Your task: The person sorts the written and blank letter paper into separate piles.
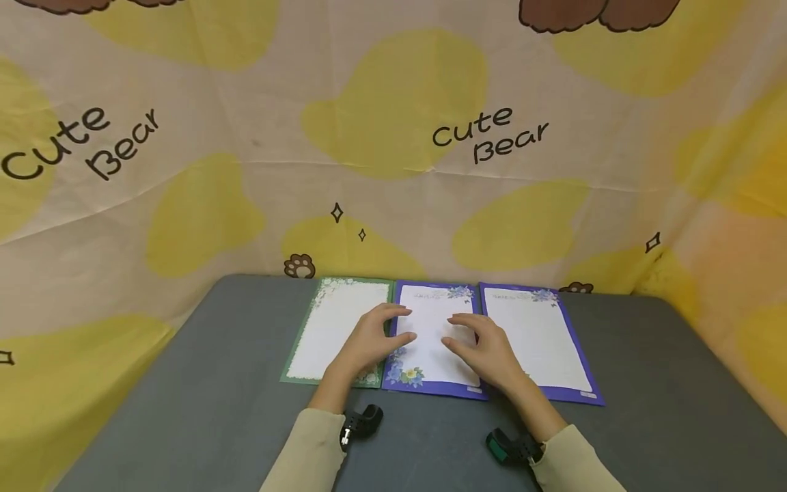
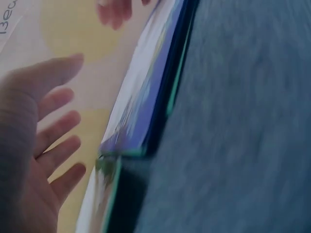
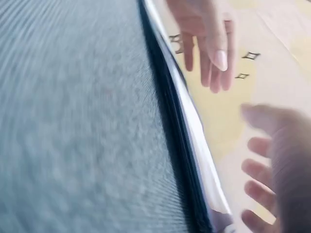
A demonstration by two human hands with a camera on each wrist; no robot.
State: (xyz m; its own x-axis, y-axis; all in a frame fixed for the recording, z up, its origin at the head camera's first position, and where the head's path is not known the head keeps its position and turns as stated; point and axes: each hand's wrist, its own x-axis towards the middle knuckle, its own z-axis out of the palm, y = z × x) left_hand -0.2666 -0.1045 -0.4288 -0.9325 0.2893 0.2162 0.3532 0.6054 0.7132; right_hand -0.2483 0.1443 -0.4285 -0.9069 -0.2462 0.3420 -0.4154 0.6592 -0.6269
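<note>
Three bordered sheets lie side by side: a green-edged one (image 1: 344,328) at left, a purple-edged one (image 1: 430,355) in the middle, another purple-edged one (image 1: 535,342) at right. The left hand (image 1: 373,339) hovers over the seam between green and middle sheets, fingers spread and gently bent, holding nothing. Facing it, the right hand (image 1: 488,347) is above the middle sheet's right side, thumb apart from the fingers, also without anything in it. In the left wrist view the left hand (image 2: 46,141) hangs beside the sheets' edges; the right wrist view shows the right hand (image 3: 277,165) similarly raised.
A grey table (image 1: 184,410) carries the sheets. Behind it hangs a cream and yellow cloth (image 1: 393,102) printed with "Cute Bear". Both wrists wear black straps with small devices, the left one (image 1: 364,421) and the right one (image 1: 510,447).
</note>
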